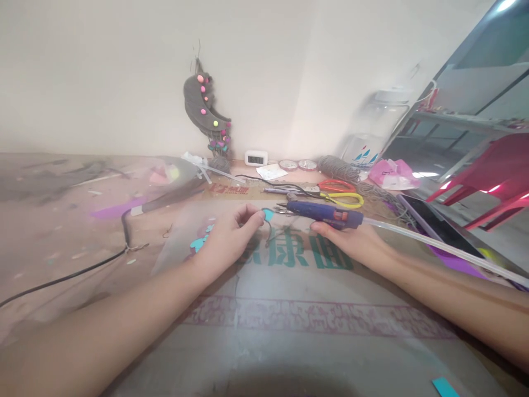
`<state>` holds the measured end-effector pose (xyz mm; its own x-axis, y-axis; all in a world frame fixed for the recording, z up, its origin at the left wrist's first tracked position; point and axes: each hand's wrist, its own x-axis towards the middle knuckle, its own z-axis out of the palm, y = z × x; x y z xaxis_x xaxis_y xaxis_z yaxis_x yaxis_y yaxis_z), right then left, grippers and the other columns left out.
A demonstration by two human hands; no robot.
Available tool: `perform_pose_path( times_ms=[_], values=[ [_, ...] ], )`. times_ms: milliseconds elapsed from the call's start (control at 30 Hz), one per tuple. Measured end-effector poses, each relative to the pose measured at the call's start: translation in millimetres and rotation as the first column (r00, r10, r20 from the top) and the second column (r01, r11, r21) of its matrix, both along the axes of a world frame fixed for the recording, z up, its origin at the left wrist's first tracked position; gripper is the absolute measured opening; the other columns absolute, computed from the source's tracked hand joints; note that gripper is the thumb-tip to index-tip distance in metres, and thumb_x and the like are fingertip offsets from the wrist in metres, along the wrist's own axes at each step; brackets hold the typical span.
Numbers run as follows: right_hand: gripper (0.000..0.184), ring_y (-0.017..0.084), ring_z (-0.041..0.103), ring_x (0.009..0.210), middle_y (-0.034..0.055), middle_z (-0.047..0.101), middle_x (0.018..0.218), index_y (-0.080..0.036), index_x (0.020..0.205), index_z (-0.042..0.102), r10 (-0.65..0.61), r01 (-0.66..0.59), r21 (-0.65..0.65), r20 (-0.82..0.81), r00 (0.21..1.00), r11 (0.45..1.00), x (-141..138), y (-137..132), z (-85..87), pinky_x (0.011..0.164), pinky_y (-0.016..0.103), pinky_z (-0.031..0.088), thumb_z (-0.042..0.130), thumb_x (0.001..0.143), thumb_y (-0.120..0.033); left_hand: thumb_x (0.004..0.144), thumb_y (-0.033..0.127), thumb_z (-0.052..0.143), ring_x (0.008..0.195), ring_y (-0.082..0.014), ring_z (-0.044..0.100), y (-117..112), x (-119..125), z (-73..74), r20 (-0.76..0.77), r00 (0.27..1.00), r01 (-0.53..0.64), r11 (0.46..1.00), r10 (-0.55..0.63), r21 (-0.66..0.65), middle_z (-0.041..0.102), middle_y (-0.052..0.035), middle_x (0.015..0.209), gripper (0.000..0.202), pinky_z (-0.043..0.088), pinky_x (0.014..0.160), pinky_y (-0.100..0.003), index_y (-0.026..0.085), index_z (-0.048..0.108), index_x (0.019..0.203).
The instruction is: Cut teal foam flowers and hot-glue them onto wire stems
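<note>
My left hand (231, 234) pinches a small teal foam piece (268, 214) between thumb and fingers, just above a sheet of printed cardboard (289, 309). A thin dark wire loop hangs below the piece. My right hand (351, 242) grips a blue hot glue gun (324, 214) lying sideways, its nozzle pointing left at the teal piece, a little apart from it. A clear glue stick (433, 245) trails out of the gun's back toward the right.
Orange and yellow scissors (341, 192), pliers and a ball of grey twine (333, 165) lie behind the hands. A crescent-shaped decoration (204, 110) leans on the wall beside a small clock (256, 158). A black cable (82, 270) runs left; a red stool (491, 176) stands at right.
</note>
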<state>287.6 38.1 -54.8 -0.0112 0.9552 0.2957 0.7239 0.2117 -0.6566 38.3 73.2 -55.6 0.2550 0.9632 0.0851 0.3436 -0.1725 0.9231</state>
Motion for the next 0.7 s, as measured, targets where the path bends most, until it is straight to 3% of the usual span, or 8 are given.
perform_pose_path(
  times_ms=[100,267,400,533,700],
  values=[
    [0.039,0.021,0.063,0.07,0.0028,0.068,0.073,-0.023,0.072,0.068,-0.003,0.003,0.024,0.002,1.0,1.0,5.0,1.3,7.7,0.064,0.032,0.054,0.056,0.09,-0.055,0.09,0.046,0.055,0.066,-0.0128,0.053,3.6,-0.8,-3.8,0.013,1.0,0.014,0.999,-0.015,0.042,0.059,0.001,0.076,0.027,0.043,0.058,-0.022,0.021,0.059,0.08],
    [0.045,0.016,0.061,0.065,0.0035,0.065,0.074,-0.02,0.081,0.069,0.095,-0.076,0.103,-0.196,0.976,0.992,4.8,-6.7,43.4,0.052,0.025,0.045,0.042,0.098,-0.052,0.09,0.048,0.055,0.064,-0.0127,0.052,4.0,-0.6,-6.0,0.054,0.998,0.044,0.999,-0.044,0.004,0.057,0.0019,0.073,0.029,0.041,0.056,-0.022,0.021,0.058,0.082],
    [0.046,0.017,0.065,0.067,0.0032,0.07,0.077,-0.021,0.088,0.073,0.019,-0.009,0.127,-0.08,0.997,0.992,1.6,2.3,74.2,0.058,0.026,0.049,0.042,0.099,-0.053,0.089,0.049,0.055,0.059,-0.0124,0.05,1.5,0.1,-3.8,0.088,0.994,0.062,0.998,-0.059,-0.032,0.057,0.0023,0.071,0.029,0.039,0.052,-0.022,0.021,0.057,0.081],
    [0.038,0.02,0.067,0.074,0.0064,0.074,0.085,-0.017,0.093,0.074,-0.131,0.129,0.11,0.007,0.991,0.986,4.8,47.7,86.0,0.071,0.03,0.054,0.06,0.091,-0.052,0.088,0.05,0.055,0.055,-0.012,0.049,2.8,-0.2,-4.4,0.072,0.996,0.049,0.998,-0.046,-0.038,0.055,0.0029,0.067,0.03,0.039,0.05,-0.022,0.021,0.057,0.08],
    [0.043,0.021,0.067,0.08,0.0114,0.075,0.101,-0.012,0.118,0.069,-0.175,0.176,-0.013,0.076,0.982,0.984,11.3,125.3,66.7,0.073,0.032,0.056,0.063,0.091,-0.044,0.088,0.051,0.055,0.054,-0.0119,0.05,3.7,0.2,-3.3,0.063,0.997,0.048,0.997,-0.044,-0.059,0.056,0.0027,0.067,0.031,0.039,0.048,-0.022,0.021,0.058,0.082]
  ],
)
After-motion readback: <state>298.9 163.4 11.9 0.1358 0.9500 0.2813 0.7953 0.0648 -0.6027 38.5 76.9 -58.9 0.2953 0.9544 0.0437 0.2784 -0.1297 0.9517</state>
